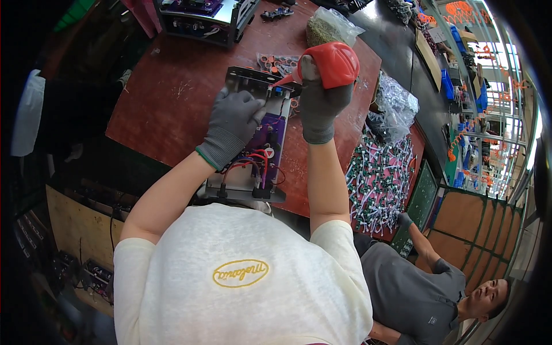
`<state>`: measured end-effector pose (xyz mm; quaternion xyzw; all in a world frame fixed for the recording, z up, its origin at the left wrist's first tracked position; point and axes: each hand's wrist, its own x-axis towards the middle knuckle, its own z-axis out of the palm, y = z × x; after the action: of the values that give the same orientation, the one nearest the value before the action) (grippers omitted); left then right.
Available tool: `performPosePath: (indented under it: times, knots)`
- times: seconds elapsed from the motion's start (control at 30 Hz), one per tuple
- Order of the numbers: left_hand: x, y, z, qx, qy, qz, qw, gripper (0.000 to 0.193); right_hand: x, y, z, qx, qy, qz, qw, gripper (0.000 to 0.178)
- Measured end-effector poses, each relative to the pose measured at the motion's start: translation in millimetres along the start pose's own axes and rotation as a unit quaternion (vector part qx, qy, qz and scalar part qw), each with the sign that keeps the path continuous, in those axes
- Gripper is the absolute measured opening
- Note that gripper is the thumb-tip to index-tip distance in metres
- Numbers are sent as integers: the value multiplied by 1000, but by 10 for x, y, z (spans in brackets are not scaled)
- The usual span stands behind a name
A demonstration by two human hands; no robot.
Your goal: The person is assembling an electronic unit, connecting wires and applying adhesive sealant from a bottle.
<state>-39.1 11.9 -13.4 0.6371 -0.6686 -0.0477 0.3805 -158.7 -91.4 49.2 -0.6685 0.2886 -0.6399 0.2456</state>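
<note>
Chassis (269, 138) on red worktable (167, 95), cluttered workshop (468, 146)

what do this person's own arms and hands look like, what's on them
The left hand and right hand both wear dark grey work gloves with knitted cuffs; the left one shows a thin green edge at the wrist. The forearms are bare below short, off-white sleeves. I can make out no markings on the gloves or sleeves.
</note>
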Motion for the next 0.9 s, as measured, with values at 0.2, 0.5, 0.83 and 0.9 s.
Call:
performPosePath:
  times: [0.2, 0.5, 0.83, 0.9]
  knots:
    - [-2, 6, 13, 3, 12, 6, 1000, 13, -50, 75, -38, 38, -2, 36, 999, 29]
    - [13, 28, -22, -19, -3, -9, 1000, 14, -165, -212, -192, 149, 55, 164, 974, 23]
    - [35, 48, -63, -18, -28, -32, 999, 19, -811, 81, -373, 57, 76, 229, 969, 23]
    - [31, 46, -63, -28, -19, -22, 999, 16, -843, 58, -361, 17, 55, 229, 972, 37]
